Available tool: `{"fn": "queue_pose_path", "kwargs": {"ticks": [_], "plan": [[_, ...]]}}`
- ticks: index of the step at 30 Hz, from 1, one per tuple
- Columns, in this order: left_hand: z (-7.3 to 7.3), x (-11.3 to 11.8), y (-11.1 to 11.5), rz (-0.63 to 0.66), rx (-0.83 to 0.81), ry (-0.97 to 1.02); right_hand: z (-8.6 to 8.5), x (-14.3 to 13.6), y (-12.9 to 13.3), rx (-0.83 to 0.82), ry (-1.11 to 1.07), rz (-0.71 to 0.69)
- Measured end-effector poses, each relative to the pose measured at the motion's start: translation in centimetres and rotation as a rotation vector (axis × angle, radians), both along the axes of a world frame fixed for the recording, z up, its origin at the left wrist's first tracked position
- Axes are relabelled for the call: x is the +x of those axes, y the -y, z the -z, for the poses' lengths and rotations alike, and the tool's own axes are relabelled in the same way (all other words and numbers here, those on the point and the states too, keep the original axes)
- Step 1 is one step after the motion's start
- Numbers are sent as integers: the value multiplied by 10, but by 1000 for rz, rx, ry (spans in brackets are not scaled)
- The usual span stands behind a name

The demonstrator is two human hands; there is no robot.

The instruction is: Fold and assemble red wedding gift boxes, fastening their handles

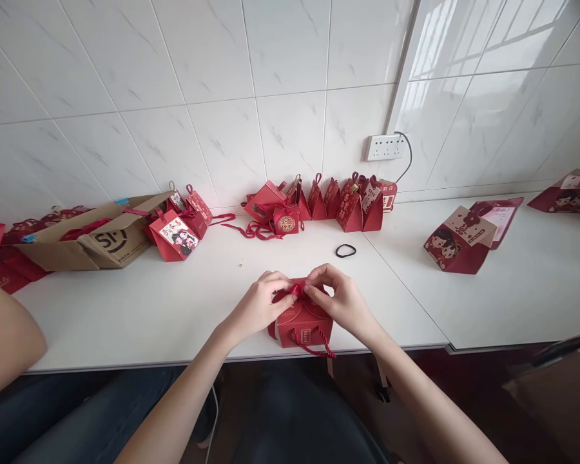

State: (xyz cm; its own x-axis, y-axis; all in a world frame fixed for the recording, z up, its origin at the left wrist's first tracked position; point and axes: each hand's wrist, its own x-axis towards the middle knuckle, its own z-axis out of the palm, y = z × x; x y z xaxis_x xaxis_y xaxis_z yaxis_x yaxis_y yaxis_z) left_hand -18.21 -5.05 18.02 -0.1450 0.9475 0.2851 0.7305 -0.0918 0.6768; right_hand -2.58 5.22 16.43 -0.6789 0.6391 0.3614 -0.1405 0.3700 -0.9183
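Observation:
A red gift box [314, 325] stands at the table's front edge, with a twisted red cord handle [319, 351] hanging down its near side. On its top is a red ribbon bow [298, 289]. My left hand [265, 299] pinches the left part of the ribbon between thumb and fingers. From the other side, my right hand [336, 298] pinches the ribbon's right part, its fingers bent. Both hands rest close over the box top, and the knot between the fingertips is partly hidden.
Small red gift boxes [350, 209] line the wall, with loose red ribbon [258, 229] beside them. At left stands a cardboard carton [120, 241]; a co-worker's arm [9, 328] reaches in. A black hair tie [345, 250] and another gift box [457, 241] lie to the right.

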Motion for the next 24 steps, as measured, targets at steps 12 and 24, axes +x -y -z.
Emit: {"fn": "queue_pose_path", "kwargs": {"ticks": [12, 24], "plan": [[1, 12, -5, -5, -24, 221, -3, -1, 2, 167, 31, 39], [8, 23, -13, -34, -31, 465, 4, 1, 0, 205, 59, 58]]}}
